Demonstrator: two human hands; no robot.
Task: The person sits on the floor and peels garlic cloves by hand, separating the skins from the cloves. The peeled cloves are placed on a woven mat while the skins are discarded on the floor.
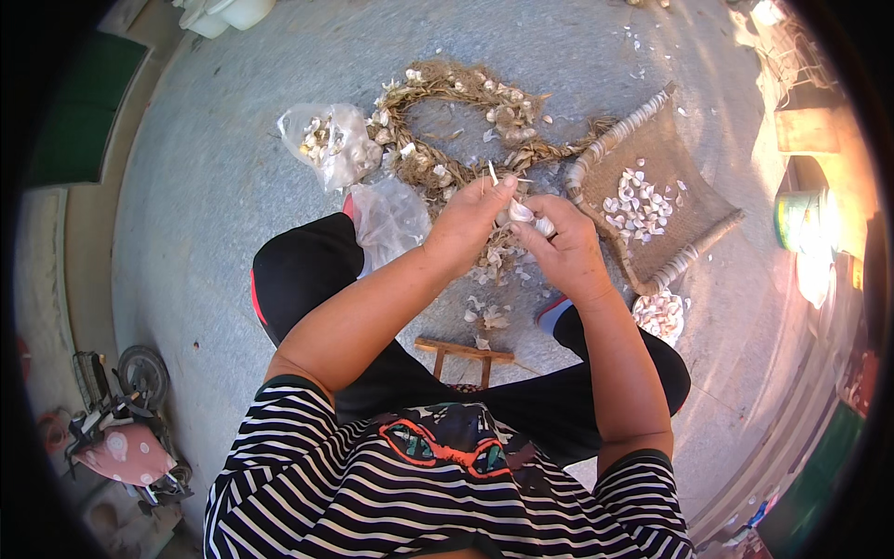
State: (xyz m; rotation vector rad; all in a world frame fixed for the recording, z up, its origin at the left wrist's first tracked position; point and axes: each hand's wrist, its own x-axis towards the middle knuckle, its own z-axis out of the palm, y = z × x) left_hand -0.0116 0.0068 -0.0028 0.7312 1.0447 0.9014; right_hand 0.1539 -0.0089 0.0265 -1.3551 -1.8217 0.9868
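Note:
My left hand (469, 213) and my right hand (567, 244) meet in front of me around a partly broken garlic bulb (519, 211). My right fingers curl about its cloves, and the palm side is hidden. Between my left thumb and fingers a pale strip of garlic skin or stalk (493, 174) sticks up. Just beyond my hands, a braided rope of garlic (398, 126) lies in a loop on the floor, bulbs still attached. To the right is a shallow woven scoop basket (670, 147) with wrapped rims, bearing loose garlic cloves (639, 206).
A bowl of cloves (658, 316) stands beside my right knee. At left lie a plastic bag of garlic (332, 143) and another clear plastic bag (390, 216). Papery skins (492, 318) litter the concrete floor (209, 209) near a wooden stool (464, 349). A parked scooter (126, 447) stands far left.

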